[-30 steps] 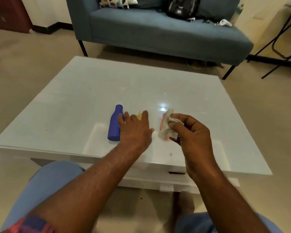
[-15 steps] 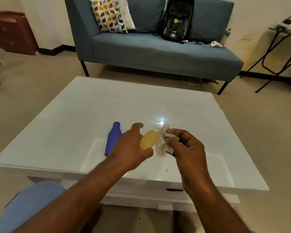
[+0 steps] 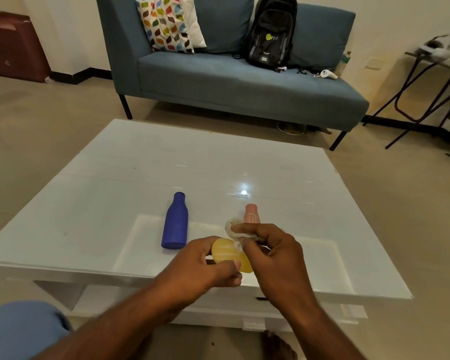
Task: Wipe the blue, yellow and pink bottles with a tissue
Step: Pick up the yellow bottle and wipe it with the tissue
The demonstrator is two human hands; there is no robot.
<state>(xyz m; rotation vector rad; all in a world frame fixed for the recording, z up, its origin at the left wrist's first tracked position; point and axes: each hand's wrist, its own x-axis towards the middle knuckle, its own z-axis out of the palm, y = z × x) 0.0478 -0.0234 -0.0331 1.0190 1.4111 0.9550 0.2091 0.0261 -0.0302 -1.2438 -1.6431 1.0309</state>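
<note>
Yellow plastic, smooth and faintly glossy, forms the bottle [image 3: 230,254] that we lift just above the near edge of the table [image 3: 115,193]. We judge it light and fairly stiff, probably hollow, with a rounded body that could slip or turn under a sideways rub. Our left hand [image 3: 205,268] clasps it around its lower body, thumb on the near side and fingers curled behind; a hold low on the widest part seems soundest, since it leaves the upper surface bare for wiping. Our right hand [image 3: 270,250] pinches a crumpled white tissue [image 3: 235,233] between thumb and fingertips and presses it against the top of the bottle. The tissue is thin, soft and easily torn, so we expect light pressure to suffice. Behind the right hand stands the pink bottle [image 3: 251,214], upright on the table and partly hidden. Well to the left the blue bottle [image 3: 175,223] also rests on the table, apart from both hands. Its matte finish suggests a surer grip than the yellow one. Beyond the table stands a blue sofa [image 3: 231,84].
</note>
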